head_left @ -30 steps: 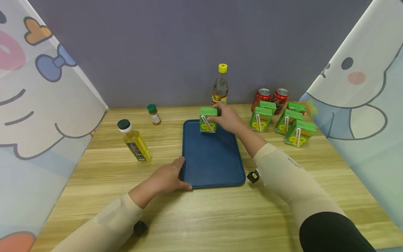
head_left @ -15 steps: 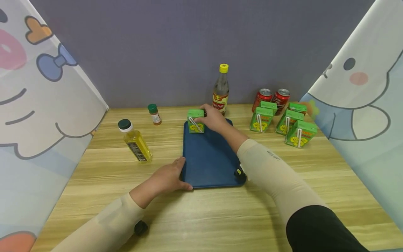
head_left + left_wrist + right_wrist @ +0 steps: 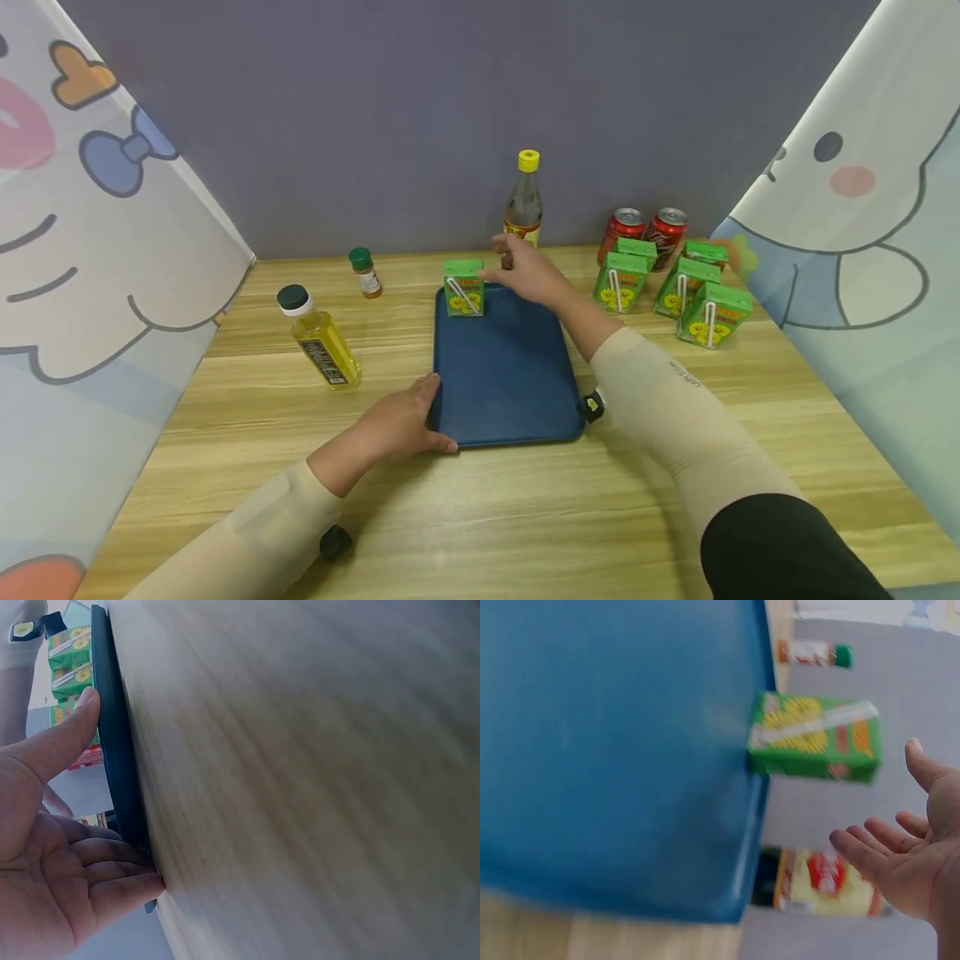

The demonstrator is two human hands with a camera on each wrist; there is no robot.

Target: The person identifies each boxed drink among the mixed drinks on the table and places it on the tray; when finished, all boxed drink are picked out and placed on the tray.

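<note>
- Right hand has been drawn back rightward from the green carton, which is left upright at the far left corner of the blue tray.
- Nothing is held by that hand; its fingers are spread, near the carton but apart.
- The tray's near left corner is touched by the left hand, fingers extended.
- Five more cartons and two red cans are grouped rightward.
- One carton is borne by the tray; yellow liquid is contained in one bottle.
</note>
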